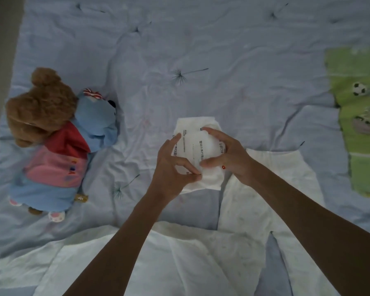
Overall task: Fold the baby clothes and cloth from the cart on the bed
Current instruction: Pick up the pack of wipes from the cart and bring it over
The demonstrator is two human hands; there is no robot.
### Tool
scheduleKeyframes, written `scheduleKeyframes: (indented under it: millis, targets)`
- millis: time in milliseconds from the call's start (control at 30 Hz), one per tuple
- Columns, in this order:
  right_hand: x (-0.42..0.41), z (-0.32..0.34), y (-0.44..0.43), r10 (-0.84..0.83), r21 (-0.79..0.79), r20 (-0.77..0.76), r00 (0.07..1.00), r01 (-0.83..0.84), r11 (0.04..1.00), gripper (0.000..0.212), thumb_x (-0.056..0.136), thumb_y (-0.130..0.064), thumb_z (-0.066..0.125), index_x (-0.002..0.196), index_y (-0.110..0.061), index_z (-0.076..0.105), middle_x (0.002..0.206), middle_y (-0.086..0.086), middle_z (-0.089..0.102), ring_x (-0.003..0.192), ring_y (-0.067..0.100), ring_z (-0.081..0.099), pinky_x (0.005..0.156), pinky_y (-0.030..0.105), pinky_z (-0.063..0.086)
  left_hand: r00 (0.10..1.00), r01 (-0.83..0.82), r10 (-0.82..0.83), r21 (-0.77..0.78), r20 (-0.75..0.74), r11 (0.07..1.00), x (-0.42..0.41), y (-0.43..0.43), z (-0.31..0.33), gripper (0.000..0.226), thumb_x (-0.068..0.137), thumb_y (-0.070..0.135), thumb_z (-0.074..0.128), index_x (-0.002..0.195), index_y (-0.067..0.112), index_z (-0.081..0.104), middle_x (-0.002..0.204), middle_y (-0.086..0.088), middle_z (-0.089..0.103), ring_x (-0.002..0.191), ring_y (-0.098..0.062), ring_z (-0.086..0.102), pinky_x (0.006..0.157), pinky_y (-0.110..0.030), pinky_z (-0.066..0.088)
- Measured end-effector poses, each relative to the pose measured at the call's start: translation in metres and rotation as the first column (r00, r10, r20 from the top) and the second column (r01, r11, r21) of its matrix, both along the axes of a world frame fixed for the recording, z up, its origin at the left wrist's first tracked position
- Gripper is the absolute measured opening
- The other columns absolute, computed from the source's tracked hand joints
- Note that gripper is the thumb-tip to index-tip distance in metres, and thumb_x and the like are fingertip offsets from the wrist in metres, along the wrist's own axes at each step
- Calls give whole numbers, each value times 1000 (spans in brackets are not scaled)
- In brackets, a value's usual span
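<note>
Hands meet near the middle of the bed, both on a small white folded piece (pixel 195 124) with lines of dark print on it. The left hand (pixel 171 167) pinches the piece's near edge between thumb and forefinger, while its other fingers reach up along the left side. The right hand (pixel 226 154) grasps the right side, fingers curled over the top and thumb pressed to the front. The piece lies against the pale blue quilt (pixel 222 60), which is creased and printed with dandelion seeds; we cannot tell whether it rests fully on the quilt or is lifted a little.

Just beside the piece, toward the bed's near right, we see white trousers (pixel 271 189) spread flat, partly under the right forearm. Along the near edge lies a white top (pixel 179 253), flat as well, with both forearms crossing above it. At the right edge a green cloth (pixel 361 124) printed with footballs lies on the quilt. Toward the left edge a brown teddy bear (pixel 43 116) lies in a red, pink and blue garment, well apart from the hands.
</note>
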State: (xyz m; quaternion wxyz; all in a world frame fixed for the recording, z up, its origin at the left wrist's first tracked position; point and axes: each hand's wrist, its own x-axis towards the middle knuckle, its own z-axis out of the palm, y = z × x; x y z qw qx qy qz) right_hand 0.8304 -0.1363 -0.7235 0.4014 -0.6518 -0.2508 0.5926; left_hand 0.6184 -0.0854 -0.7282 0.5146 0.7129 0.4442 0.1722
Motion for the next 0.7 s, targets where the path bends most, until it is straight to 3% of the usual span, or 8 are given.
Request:
scheduleKeyframes:
  millis: [100,300,500,533,600,633,700]
  targets:
    - [4,-29,6,4,-5,-33,999,-4,1000,94,57,7,97,134,-40,69,134,-6,69,121,19,70,92,46,64,1000,-4,4,-5,-11,1000,4,5,-26,36,63,20,103,76,46,81,167,20,34,157,-10,21,131,-49,20]
    - [8,-67,12,8,0,-54,999,-8,1000,96,55,4,98,134,-43,68,141,-7,65,128,21,65,98,57,60,1000,11,-12,39,10,999,6,13,-62,41,59,19,104,82,45,81,167,19,35,157,-15,24,130,-52,21]
    - [7,-69,6,43,9,-10,999,-43,999,98,61,7,95,135,-50,64,143,-16,57,129,14,59,87,41,65,999,30,-25,116,-47,993,3,4,-75,27,61,26,103,74,38,81,171,13,32,159,-21,24,128,-52,24]
    - [8,-67,6,53,5,-12,999,-53,999,98,63,7,94,135,-52,63,143,-17,56,127,13,59,84,40,66,999,14,-9,111,-42,994,2,4,-77,30,61,28,102,80,37,81,171,10,35,159,-22,25,128,-54,25]
    - [9,-66,5,89,10,-7,996,-89,996,98,66,8,92,136,-53,61,142,-18,54,126,11,58,86,43,66,999,3,0,74,-39,997,2,5,-80,63,60,29,102,114,42,70,166,1,44,159,-25,28,128,-57,25]
    - [9,-66,5,107,17,3,994,-107,994,98,66,7,92,137,-54,60,142,-18,53,126,10,57,89,44,65,999,12,-9,69,-41,998,2,5,-81,73,60,31,101,121,45,63,164,-3,47,159,-25,28,128,-58,24]
    - [8,-67,4,127,24,31,991,-128,991,98,67,5,92,138,-54,58,142,-20,52,128,9,55,96,43,62,997,32,-27,71,-71,997,1,6,-79,57,61,33,100,110,42,72,167,-4,43,159,-18,24,129,-56,22]
